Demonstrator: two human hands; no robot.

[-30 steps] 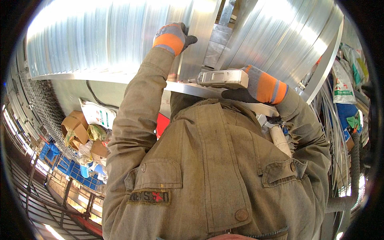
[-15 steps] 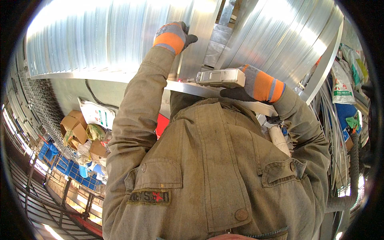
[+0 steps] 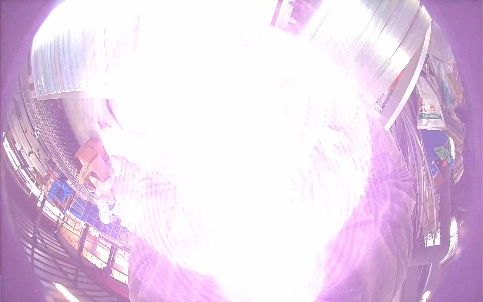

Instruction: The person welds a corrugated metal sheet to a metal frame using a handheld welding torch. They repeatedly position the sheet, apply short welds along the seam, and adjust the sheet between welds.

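Can see strips up-left of the bag, slanting lengthwise down-left — but with both hands hidden by glare left of the bag, cannot tell fingers' grip, nearer hand or direction to strips.

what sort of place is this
Probably a metal workshop, though glare whites out the middle of the view: shiny metal bars lie side by side at the upper right, with loose thin strips below them and a cardboard box at the left.
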